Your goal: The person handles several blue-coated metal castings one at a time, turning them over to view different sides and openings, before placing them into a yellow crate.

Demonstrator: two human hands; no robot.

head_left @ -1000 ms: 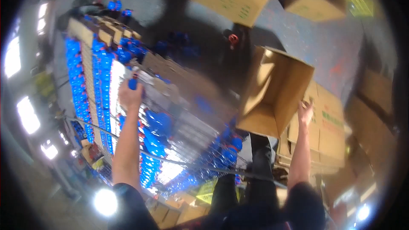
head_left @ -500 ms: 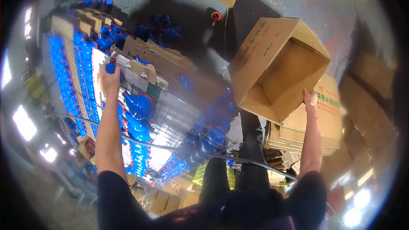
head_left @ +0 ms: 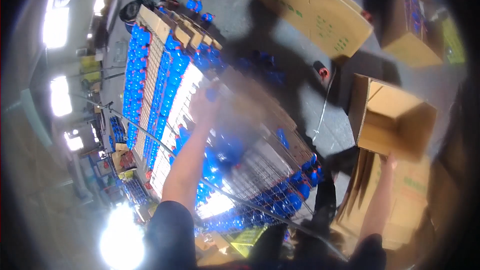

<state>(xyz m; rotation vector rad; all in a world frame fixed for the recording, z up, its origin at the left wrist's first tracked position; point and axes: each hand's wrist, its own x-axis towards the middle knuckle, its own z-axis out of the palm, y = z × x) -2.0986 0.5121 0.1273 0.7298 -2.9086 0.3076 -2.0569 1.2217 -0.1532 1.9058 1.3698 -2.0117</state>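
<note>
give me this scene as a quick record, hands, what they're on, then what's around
left hand: holds a blue item, both blurred
blue item: at the fingertips, exact shape unclear
right hand: at the near edge of the open carton, holding it
open carton: brown, opening toward the camera
near the right arm: flattened cartons
left side: rows of blue pieces with red parts
floor ahead: red piece, large carton
lighting: bright glare at lower left
</note>
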